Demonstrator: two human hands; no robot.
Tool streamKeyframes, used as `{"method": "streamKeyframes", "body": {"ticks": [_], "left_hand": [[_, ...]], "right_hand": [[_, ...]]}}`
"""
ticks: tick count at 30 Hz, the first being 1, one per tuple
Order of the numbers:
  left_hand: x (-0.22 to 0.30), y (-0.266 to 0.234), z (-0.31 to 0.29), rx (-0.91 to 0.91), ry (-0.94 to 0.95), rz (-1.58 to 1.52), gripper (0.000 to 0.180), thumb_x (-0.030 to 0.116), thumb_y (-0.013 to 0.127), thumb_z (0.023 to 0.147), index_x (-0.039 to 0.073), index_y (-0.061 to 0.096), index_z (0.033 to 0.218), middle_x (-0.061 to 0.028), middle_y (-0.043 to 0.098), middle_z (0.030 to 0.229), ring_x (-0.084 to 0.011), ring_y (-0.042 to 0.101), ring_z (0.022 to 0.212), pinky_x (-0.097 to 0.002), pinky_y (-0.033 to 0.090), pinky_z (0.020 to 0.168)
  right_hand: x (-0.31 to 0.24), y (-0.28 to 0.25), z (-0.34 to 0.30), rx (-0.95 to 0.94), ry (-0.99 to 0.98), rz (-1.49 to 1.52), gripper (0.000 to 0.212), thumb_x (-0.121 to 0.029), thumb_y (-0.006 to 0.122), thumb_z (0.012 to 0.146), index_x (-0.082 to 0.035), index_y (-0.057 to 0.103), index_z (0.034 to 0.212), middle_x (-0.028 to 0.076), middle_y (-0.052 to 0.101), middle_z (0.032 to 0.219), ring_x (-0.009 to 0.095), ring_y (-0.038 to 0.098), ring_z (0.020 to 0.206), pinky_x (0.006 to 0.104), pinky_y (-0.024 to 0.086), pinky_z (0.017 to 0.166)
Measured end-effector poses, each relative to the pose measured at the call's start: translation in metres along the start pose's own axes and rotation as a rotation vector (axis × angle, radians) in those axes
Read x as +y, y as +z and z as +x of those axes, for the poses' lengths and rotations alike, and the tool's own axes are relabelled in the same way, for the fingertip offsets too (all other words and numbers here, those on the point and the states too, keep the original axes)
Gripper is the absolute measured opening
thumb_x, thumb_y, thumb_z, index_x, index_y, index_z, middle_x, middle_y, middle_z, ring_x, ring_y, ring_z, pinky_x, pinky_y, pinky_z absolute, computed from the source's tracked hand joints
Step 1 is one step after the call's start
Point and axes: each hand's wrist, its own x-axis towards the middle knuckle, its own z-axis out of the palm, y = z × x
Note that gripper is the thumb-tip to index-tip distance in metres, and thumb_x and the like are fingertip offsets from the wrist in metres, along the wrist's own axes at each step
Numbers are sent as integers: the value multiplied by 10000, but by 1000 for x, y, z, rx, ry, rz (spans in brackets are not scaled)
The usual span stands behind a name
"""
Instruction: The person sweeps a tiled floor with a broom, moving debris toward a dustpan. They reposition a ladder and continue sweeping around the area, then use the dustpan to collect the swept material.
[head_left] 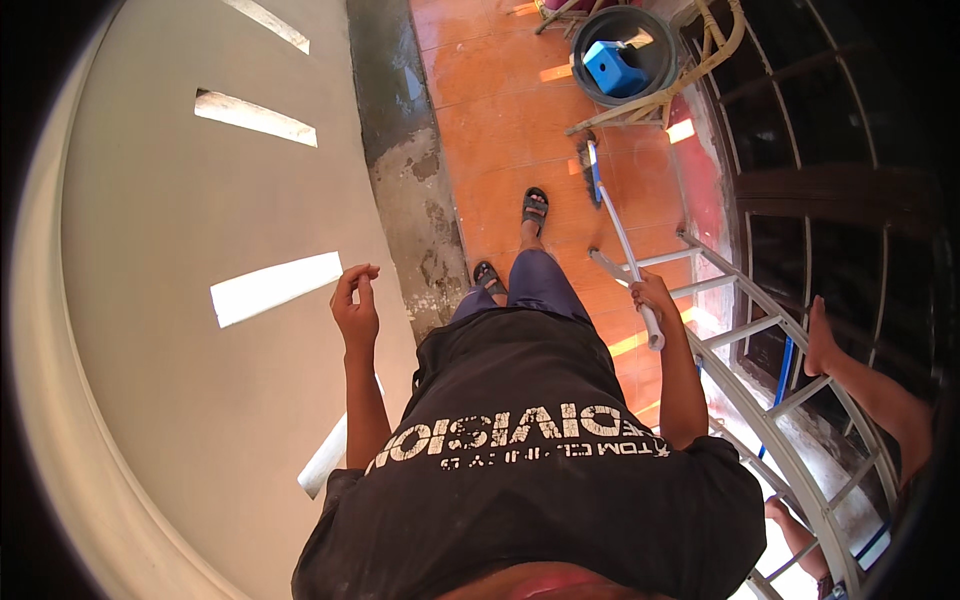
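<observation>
The left hand [355, 310], loosely curled and seemingly empty, is raised before the pale wall [150, 330]; lending it to the broom [614, 218] would likely steady any stroke, kept short and flat. The broom slants above the orange floor [500, 120], its bristles [587, 180] dark, neck blue, pole whitish. The right hand [652, 292] grips that pole near its top, just beside the silvery ladder [740, 331].

A home's porch or walkway, judging by the orange tiled floor [490, 100], slotted wall [250, 190], cane chair [735, 38] and dark window panes [765, 130].
</observation>
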Motion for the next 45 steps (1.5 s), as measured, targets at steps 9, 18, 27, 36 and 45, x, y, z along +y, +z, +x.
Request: {"method": "streamKeyframes", "body": {"ticks": [9, 18, 27, 36, 45], "left_hand": [[51, 76, 137, 9, 142, -14, 163, -37, 505, 931, 2, 629, 1029, -108, 648, 1043, -176, 654, 862, -285, 511, 772], [55, 86, 154, 88, -23, 79, 149, -29, 496, 939, -19, 624, 1015, -96, 677, 970, -179, 657, 870, -296, 516, 807], [45, 59, 170, 111, -78, 79, 150, -36, 483, 944, -28, 617, 1011, -110, 677, 961, -190, 658, 879, -304, 526, 814], [4, 75, 249, -107, 20, -38, 143, -20, 502, 946, -13, 626, 1016, -97, 688, 935, -169, 656, 862, -290, 507, 799], [-8, 93, 320, -232, 112, -187, 126, -12, 520, 943, -3, 636, 992, -91, 686, 911, -166, 661, 854, -278, 506, 778]], "right_hand": [[-97, -72, 38, -229, 143, 246, 414, -27, 527, 911, -112, 490, 1314, -27, 460, 615, 34, 425, 443, 197, 378, 398], [-262, -38, 258, -44, -215, -275, 251, -28, 594, 863, -26, 550, 1110, 32, 507, 612, 129, 488, 435, 300, 419, 370], [-211, 84, 311, -133, -212, -590, 251, -11, 629, 759, 65, 603, 996, 116, 573, 616, 204, 575, 470, 352, 458, 391], [-191, 234, 206, -805, -423, -873, 252, -179, 647, 830, -15, 699, 1015, 120, 662, 740, 198, 602, 555, 325, 494, 535], [-183, 160, 131, -311, 60, -231, 578, -17, 604, 878, -90, 449, 1430, 18, 508, 621, 116, 502, 499, 289, 424, 434]]}}
